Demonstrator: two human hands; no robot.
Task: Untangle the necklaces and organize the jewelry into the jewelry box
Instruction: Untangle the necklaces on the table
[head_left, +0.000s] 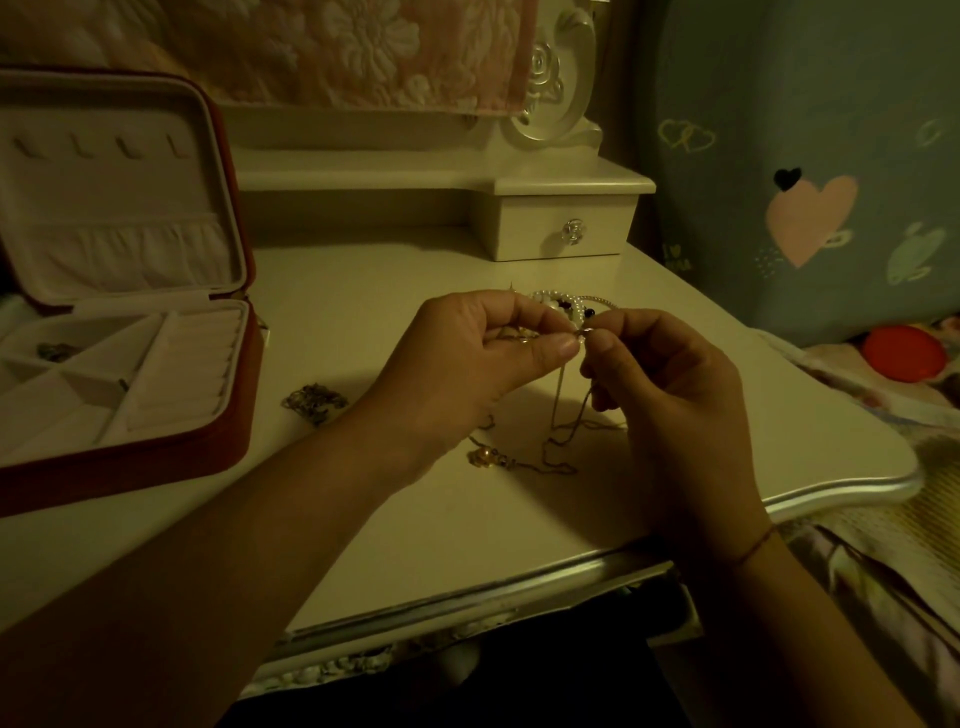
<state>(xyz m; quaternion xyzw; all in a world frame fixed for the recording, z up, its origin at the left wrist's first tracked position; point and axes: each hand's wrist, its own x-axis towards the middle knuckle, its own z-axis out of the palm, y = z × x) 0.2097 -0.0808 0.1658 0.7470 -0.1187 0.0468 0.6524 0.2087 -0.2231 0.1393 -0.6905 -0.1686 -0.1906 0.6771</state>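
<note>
Lying open, the jewelry box (130, 462) holds a dark tangled piece (54, 351).

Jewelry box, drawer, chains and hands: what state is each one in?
Jewelry box: open, lid upright.
Small drawer: closed.
Thin chain: pinched by both hands, its rest trailing on the table.
Dark chain: bunched on the table beside the box.
Left hand: pinching the thin chain.
Right hand: pinching the thin chain.

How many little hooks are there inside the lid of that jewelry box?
4, in one row across the upper jewelry box lid: far-left hook, second hook, third hook, rightmost hook. None seems hidden.
</note>
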